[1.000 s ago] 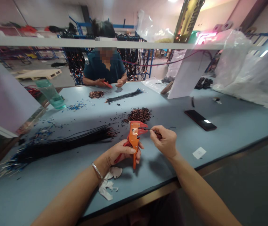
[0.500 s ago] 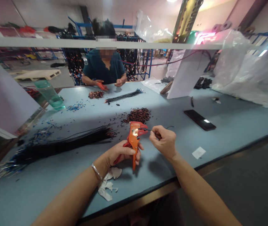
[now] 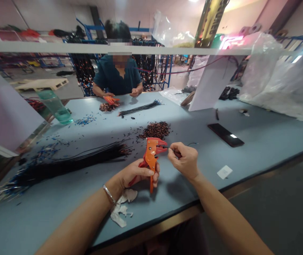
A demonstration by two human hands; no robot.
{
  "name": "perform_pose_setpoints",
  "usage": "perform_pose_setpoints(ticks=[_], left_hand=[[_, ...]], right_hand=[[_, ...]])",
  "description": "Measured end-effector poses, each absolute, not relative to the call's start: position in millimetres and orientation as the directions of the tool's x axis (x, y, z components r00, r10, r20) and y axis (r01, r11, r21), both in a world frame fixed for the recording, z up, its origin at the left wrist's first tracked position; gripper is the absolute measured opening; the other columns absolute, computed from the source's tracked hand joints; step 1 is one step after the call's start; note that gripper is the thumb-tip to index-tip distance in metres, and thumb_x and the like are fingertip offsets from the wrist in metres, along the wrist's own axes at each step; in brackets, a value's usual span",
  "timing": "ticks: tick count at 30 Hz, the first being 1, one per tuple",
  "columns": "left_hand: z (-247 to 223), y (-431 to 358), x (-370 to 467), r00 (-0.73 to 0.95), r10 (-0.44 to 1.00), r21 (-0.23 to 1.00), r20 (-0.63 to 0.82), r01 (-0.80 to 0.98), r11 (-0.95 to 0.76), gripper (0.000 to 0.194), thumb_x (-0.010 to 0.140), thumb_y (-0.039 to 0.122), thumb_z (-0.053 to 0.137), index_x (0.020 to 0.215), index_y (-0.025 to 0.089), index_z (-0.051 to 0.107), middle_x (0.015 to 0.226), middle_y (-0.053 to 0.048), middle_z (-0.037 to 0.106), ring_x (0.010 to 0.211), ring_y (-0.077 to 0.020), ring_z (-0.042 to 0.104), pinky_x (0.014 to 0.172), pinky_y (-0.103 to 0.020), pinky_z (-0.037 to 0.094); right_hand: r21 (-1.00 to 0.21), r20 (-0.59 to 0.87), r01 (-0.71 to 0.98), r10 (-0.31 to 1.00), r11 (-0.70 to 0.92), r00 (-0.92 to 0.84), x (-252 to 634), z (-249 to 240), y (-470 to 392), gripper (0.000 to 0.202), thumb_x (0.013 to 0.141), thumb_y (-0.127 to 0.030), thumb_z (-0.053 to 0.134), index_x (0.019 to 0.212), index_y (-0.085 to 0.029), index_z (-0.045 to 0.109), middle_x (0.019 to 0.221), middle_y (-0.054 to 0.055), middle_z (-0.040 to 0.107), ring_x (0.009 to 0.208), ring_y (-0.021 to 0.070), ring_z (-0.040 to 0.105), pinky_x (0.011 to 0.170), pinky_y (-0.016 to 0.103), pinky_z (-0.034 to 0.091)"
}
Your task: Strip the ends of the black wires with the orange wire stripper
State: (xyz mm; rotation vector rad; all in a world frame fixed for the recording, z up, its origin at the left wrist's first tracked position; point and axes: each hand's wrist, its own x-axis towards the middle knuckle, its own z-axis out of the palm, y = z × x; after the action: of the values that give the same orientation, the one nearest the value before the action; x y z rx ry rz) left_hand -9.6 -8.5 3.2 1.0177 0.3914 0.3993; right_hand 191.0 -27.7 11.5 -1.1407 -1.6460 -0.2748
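Observation:
My left hand (image 3: 140,172) is wrapped round the handles of an orange and red wire stripper (image 3: 150,152), held upright with its jaws facing right. Pinched in my closed right hand (image 3: 184,159) is a thin black wire (image 3: 192,143); one end reaches to the stripper's jaws and the other sticks out behind the hand. Just beyond the tool lies a pile of small dark and copper-coloured wire scraps (image 3: 156,130). A long bundle of black wires (image 3: 71,162) rests to the left of my left hand.
Across the table (image 3: 194,124) sits a co-worker (image 3: 118,78) near another scrap pile (image 3: 107,107) and a smaller wire bundle (image 3: 140,108). A phone (image 3: 225,135) and a white paper slip (image 3: 224,172) lie to the right. Crumpled tissue (image 3: 122,209) is by my left wrist. A greenish cup (image 3: 57,108) stands at left.
My right hand has shifted slightly left, bringing the wire nearer the stripper's jaws. The co-worker's hand with the orange tool has moved left over the scrap pile.

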Motion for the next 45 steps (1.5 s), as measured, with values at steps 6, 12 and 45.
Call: perform_pose_setpoints(ticks=[6,12,45], left_hand=[[4.2,-9.3,-9.0,0.858,0.498,0.876,-0.128,-0.138,0.462,0.027,0.071,0.026,0.071,0.091,0.010,0.061,0.072,-0.006,0.062,0.065,-0.0181,0.062,0.067,-0.034,0.050],[4.5,-10.1,-8.3,0.855,0.502,0.879,-0.131,-0.134,0.457,0.026,0.071,0.026,0.071,0.089,0.010,0.060,0.071,-0.005,0.062,0.063,-0.0177,0.062,0.066,-0.034,0.050],[-0.1,-13.1,-4.4,0.824,0.550,0.920,-0.135,-0.102,0.378,0.033,0.071,0.035,0.073,0.076,0.015,0.047,0.054,0.003,0.051,0.046,-0.0117,0.053,0.049,-0.027,0.048]], right_hand=[[-0.338,0.848,0.782,0.530,0.524,0.011,190.4,10.8,-27.3,0.014,0.077,-0.013,0.055,0.065,-0.020,0.052,0.047,-0.009,0.038,0.040,0.0053,0.032,0.046,0.019,0.032],[-0.323,0.854,0.786,0.520,0.528,0.002,190.4,11.0,-27.8,0.014,0.077,-0.013,0.055,0.065,-0.020,0.052,0.047,-0.009,0.037,0.041,0.0050,0.032,0.046,0.018,0.032],[-0.352,0.838,0.757,0.545,0.551,-0.007,192.6,10.5,-26.5,0.012,0.076,-0.012,0.055,0.067,-0.020,0.053,0.047,-0.009,0.036,0.040,0.0050,0.031,0.045,0.018,0.030]])
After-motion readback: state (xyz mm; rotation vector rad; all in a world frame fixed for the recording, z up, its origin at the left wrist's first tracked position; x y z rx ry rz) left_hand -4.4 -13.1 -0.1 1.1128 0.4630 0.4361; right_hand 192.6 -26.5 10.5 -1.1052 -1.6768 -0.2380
